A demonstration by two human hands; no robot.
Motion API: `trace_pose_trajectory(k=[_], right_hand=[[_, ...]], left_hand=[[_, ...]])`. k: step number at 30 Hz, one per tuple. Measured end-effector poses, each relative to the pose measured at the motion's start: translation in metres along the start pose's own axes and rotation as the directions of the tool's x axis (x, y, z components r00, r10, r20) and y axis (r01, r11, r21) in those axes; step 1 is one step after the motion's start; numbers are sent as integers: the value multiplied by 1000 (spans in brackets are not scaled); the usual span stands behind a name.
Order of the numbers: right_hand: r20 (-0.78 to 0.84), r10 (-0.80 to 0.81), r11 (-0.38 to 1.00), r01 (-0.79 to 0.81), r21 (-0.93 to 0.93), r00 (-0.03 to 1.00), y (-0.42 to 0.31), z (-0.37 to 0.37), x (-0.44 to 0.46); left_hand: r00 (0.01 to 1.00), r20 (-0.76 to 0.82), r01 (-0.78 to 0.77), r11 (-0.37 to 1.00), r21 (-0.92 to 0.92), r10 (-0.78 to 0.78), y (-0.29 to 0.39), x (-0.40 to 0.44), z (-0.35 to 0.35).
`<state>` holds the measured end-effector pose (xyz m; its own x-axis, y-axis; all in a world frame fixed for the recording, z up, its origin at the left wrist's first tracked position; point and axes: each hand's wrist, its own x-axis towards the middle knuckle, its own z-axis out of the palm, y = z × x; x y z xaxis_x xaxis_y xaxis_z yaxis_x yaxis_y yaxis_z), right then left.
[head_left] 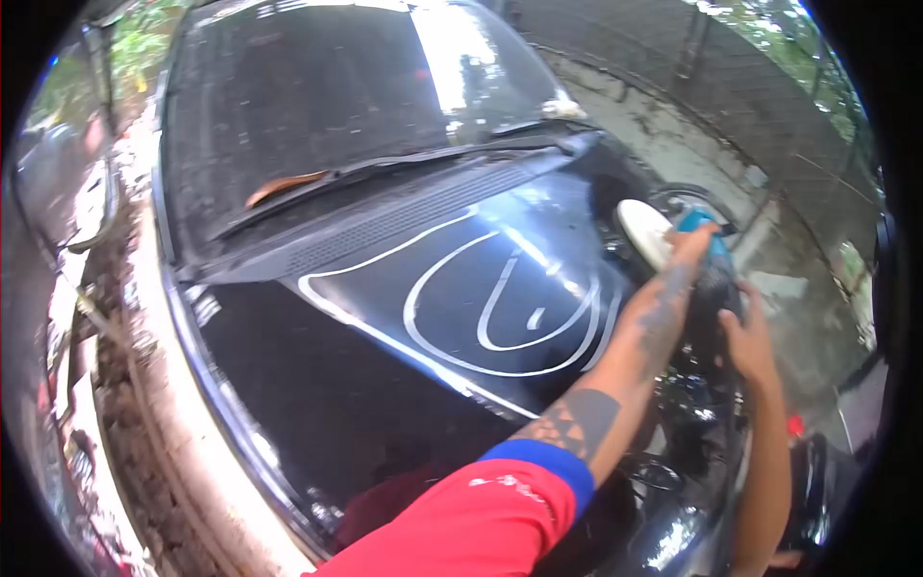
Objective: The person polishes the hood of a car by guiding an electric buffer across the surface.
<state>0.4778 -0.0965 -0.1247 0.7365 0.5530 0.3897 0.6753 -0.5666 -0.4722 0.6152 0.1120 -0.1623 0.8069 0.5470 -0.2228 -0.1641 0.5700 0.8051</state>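
From where I stand, a black car's hood (298, 375) fills the middle, marked with white looping lines (408, 313). At its right side, a teal-and-black polisher (715, 258) is tilted, its round white pad (642, 233) facing the hood; I can't tell whether they touch. The person's left hand (694, 248) is closed around the polisher's teal part. The right hand (750, 337) is partly curled beside its dark body; its grip is unclear. A brown leaf (286, 188) lies by the windshield (308, 87).

Got black car hood (308, 365) just in front of windshield (298, 87). Carries white lines (481, 332) in nested loops, outermost nearest windshield, plus short white dab (536, 318) farther away.
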Motion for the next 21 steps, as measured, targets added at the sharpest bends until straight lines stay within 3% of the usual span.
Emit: trace_pose_trajectory(k=[1,2,3,5,9,11,13,15,16,17,18,19,20,21], right_hand=[[154,270,944,-293,153,950,-78,-9,-23],[139,265,948,-284,145,954,-88,-9,-28],[19,56,988,-58,142,998,-34,1,-13],[-10,6,998,-6,62,1000,-17,2,-7],[14,13,1000,-14,27,1000,-47,4,-7],[-3,25,999,-25,20,1000,-60,12,-6],[-4,10,997,-10,75,1000,-66,17,-3],[-40,-196,981,195,-16,980,-54,23,2],[-65,-185,978,177,-113,981,-63,24,1],[-47,-183,972,173,-157,982,-71,21,-4],[-12,-129,984,126,-126,992,-85,14,-11],[-47,-172,974,163,-155,984,-77,18,-8],[-44,-106,987,100,-125,993,-76,18,-9],[-35,-56,995,54,-78,998,-78,16,-11]], left_hand=[[996,-89,19,999,45,-15,11,-22,0],[999,-52,-8,999,-33,6,8,-23,-3],[999,-8,-34,993,-111,34,7,-26,-7],[999,17,-44,981,-188,48,22,-56,-21],[996,51,-58,968,-244,73,33,-46,-34],[995,37,-80,968,-239,91,41,-44,-46],[971,196,-86,965,-249,137,45,-50,-56],[989,7,-148,989,26,147,36,-19,-51],[995,37,-100,986,135,96,66,-86,-77],[975,171,-158,983,98,140,53,-54,-76],[980,194,-41,998,-46,49,47,-42,-66],[985,171,20,1000,20,-24,73,-85,-76],[963,268,43,982,-183,8,60,-57,-69],[985,167,55,988,-143,-31,70,-85,-65]])
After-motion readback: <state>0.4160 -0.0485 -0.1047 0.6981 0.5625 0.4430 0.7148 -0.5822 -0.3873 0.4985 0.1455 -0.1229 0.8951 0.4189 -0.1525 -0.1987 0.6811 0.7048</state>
